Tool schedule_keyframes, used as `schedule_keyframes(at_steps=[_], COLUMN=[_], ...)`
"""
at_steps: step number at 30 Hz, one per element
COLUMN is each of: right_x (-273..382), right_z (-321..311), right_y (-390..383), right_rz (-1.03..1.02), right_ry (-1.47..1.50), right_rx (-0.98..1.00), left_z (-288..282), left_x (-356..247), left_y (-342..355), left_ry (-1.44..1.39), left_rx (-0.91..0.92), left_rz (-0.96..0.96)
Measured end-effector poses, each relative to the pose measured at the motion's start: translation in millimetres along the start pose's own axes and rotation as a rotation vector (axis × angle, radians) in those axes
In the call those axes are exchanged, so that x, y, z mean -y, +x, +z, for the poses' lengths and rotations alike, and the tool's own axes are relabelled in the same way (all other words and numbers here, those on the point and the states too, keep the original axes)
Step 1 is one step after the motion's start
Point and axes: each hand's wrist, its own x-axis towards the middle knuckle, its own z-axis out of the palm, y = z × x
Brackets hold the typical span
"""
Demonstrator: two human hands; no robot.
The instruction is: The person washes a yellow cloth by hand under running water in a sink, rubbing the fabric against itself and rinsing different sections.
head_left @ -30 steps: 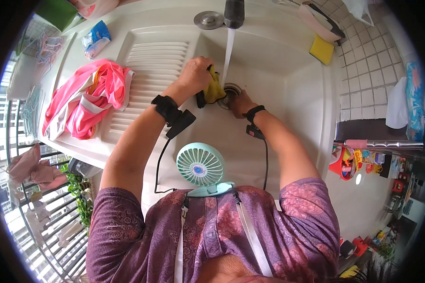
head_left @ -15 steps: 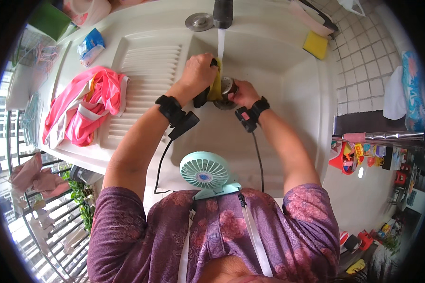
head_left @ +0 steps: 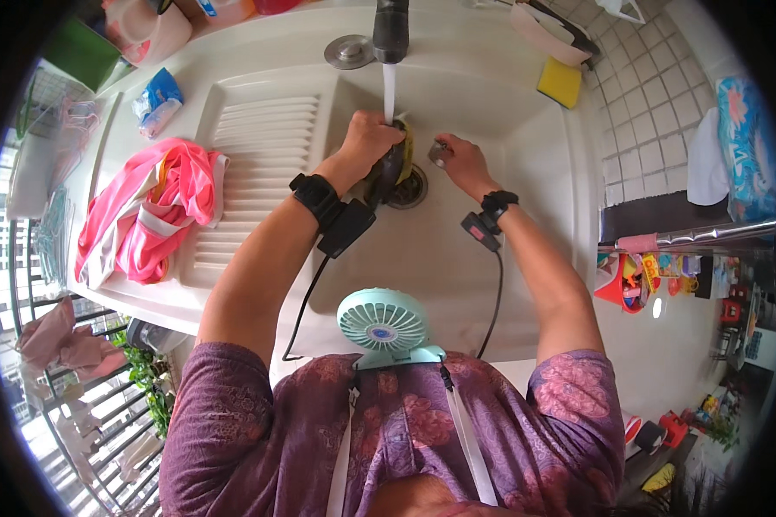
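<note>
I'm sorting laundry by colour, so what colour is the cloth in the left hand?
The cloth is yellow and black, best seen in the head view.

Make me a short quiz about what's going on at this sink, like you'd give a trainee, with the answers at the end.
1. True or false: the pink cloth lies to the left of the basin.
2. Where is the sponge? A) under the tap; B) by the basin's far right corner; C) on the pink cloth.
3. Which hand grips the yellow-and-black cloth?

Key: 1. True. 2. B. 3. The left hand.
</note>
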Motion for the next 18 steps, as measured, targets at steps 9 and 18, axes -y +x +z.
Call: schedule_keyframes(at_steps=[9, 18], right_x=[-53, 81], right_z=[-14, 8], right_y=[-43, 12], right_rz=[0.030, -0.252], right_ry=[-0.418, 0.202], right_rx=[0.238, -0.152], left_z=[0, -28], left_x=[-7, -6], left_y=[1, -6], left_ry=[0.043, 0.053], left_rx=[0.027, 0.304], left_rz=[-0.121, 0.206])
